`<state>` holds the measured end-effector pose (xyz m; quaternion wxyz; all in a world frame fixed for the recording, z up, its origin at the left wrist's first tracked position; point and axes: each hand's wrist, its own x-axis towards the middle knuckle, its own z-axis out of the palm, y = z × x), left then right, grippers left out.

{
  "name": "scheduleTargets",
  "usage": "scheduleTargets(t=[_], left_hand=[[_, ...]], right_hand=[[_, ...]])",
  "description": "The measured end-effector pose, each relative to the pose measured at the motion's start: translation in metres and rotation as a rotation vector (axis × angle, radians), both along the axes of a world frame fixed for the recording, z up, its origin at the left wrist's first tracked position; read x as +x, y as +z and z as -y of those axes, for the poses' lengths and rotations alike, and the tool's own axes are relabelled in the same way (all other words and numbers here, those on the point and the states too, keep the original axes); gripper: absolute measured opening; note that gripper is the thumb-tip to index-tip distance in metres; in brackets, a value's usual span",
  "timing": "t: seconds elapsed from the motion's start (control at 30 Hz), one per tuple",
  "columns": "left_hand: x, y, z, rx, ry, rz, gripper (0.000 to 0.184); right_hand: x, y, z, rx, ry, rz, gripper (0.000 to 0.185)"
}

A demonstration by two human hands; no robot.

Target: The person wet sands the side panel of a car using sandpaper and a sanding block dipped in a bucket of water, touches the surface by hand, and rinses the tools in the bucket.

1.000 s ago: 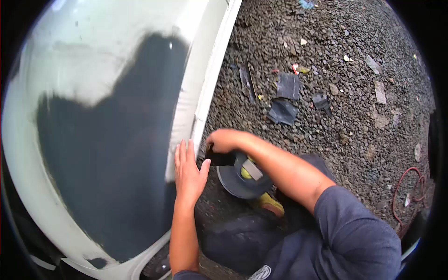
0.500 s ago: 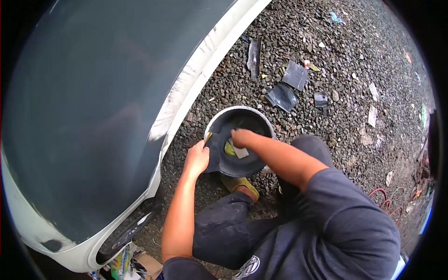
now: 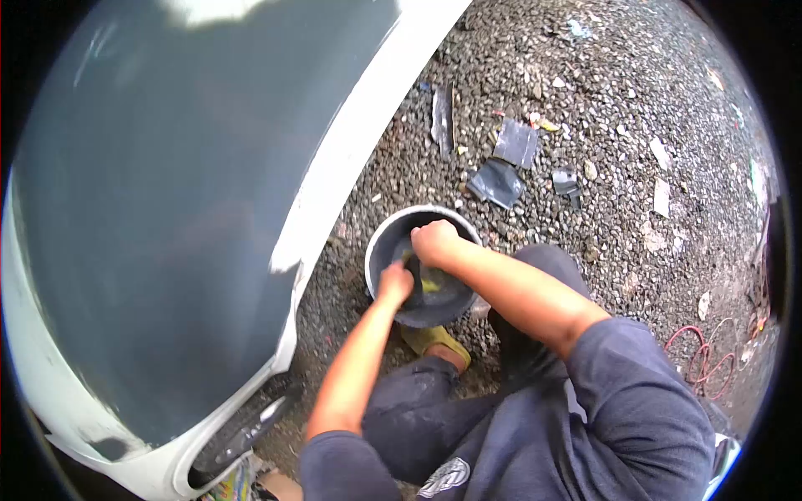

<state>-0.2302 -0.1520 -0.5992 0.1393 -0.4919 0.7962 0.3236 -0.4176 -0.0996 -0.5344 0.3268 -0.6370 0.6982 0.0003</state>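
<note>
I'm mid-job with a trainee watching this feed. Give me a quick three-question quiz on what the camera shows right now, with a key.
1. Multiple choice: the left hand and right hand are both over or inside what?
A) the wheel
B) the bucket
C) the red cord

2. Fill in the blank: the dark patch on the vehicle panel is bordered along its right edge by a ____ strip.

3. True or false: the bucket stands on top of the vehicle panel.

Key: 1 B; 2 white; 3 false, it is beside the panel.
</note>
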Motion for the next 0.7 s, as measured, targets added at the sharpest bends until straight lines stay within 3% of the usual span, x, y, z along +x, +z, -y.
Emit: scheduleTargets(t=[0.03,0.1,0.17,0.23,0.3,0.43,0.57,0.67,0.7], left_hand=[[0.000,-0.034,-0.002,0.027,-0.031,0.014,0.034],[0.002,-0.118,-0.007,0.015,0.039,-0.210,0.039],[-0.036,-0.116,-0.033,-0.044,0.141,-0.527,0.048],[-0.036,-0.129,-0.053,0.073,0.174,-0.090,0.058],[-0.032,-0.129,-0.042,0.317,0.212,-0.047,0.056],[0.000,-0.083,0.005,0.315,-0.045,0.075,0.045],[0.003,0.078,0.022,0.292,0.253,-0.142,0.034],[-0.008,0.175,0.022,0.478,0.683,-0.498,0.031],[-0.008,0.189,0.023,0.527,0.635,-0.694,0.029]], right_hand=[[-0.006,0.018,-0.003,-0.063,-0.097,0.018,0.028],[-0.021,0.054,-0.018,-0.103,-0.188,0.138,0.039],[-0.034,0.070,-0.023,-0.066,-0.222,0.268,0.037],[-0.043,0.068,-0.017,-0.087,-0.210,0.261,0.038],[-0.054,0.081,-0.012,-0.138,-0.269,0.262,0.037],[-0.067,0.056,0.014,-0.191,-0.496,0.480,0.036],[-0.076,0.049,0.029,-0.249,-0.554,0.738,0.044],[-0.066,0.054,0.037,-0.276,-0.693,0.901,0.058],[-0.064,0.055,0.039,-0.249,-0.671,0.925,0.058]])
